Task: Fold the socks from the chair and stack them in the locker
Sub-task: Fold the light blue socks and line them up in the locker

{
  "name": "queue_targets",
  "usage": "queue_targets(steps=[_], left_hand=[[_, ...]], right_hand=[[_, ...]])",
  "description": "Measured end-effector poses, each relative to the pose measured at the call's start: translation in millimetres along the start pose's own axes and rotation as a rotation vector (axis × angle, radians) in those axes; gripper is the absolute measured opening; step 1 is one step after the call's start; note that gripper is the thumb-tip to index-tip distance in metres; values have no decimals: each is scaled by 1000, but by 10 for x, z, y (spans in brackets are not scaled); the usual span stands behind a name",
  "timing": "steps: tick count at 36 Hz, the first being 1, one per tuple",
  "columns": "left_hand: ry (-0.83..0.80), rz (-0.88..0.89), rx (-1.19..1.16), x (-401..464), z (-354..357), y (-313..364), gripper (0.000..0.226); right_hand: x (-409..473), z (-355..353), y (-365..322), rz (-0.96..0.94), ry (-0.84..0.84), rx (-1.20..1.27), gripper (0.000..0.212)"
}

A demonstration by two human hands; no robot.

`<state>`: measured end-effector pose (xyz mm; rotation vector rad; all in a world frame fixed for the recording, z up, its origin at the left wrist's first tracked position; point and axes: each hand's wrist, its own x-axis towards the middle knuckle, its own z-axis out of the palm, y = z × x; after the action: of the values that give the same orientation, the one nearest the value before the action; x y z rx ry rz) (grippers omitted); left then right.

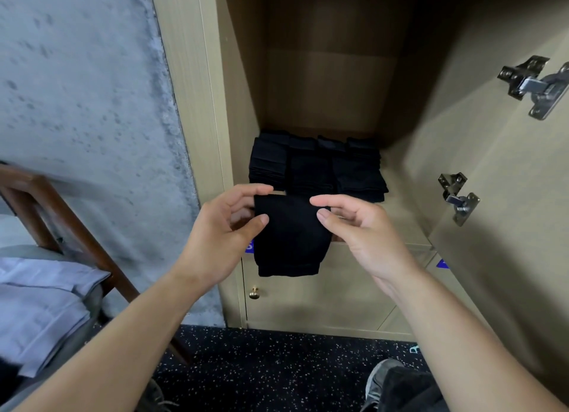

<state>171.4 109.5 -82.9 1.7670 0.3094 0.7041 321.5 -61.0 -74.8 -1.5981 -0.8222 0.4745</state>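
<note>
Head view is looking down at a black sock (291, 236), folded flat into a short rectangle and hanging in the air in front of the open locker (480, 171). Its top edge is level with the locker's shelf lip, and its doubled lower edge is drooping over the door below. The left hand (221, 227) is pinching the sock's upper left corner between thumb and curled fingers. The right hand (360, 230) is pinching the upper right corner in the same manner. On the shelf behind, stacks of folded black socks (317, 165) are sitting side by side, close to the left wall. At the left, a wooden chair (61, 214) is carrying a pale folded cloth (40, 300).
</note>
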Motion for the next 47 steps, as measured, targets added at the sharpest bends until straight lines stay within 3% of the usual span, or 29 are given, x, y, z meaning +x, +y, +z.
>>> queue_targets(steps=[9,19,25,33,40,47], left_hand=[[31,16,134,-7,25,8,44],[74,43,174,0,10,17,36],[123,81,258,14,-13,-23,25],[71,99,333,41,-69,-28,18],[-16,71,123,7,-26,19,8],[-72,99,64,-25,6,70,19]], right_hand=[[3,32,20,-21,78,-36,40],[6,14,21,-75,62,-32,36],[23,5,50,-141,96,-174,28],[31,-10,61,-192,133,-193,15],[29,29,44,-139,79,-62,14],[21,52,54,-37,67,103,16]])
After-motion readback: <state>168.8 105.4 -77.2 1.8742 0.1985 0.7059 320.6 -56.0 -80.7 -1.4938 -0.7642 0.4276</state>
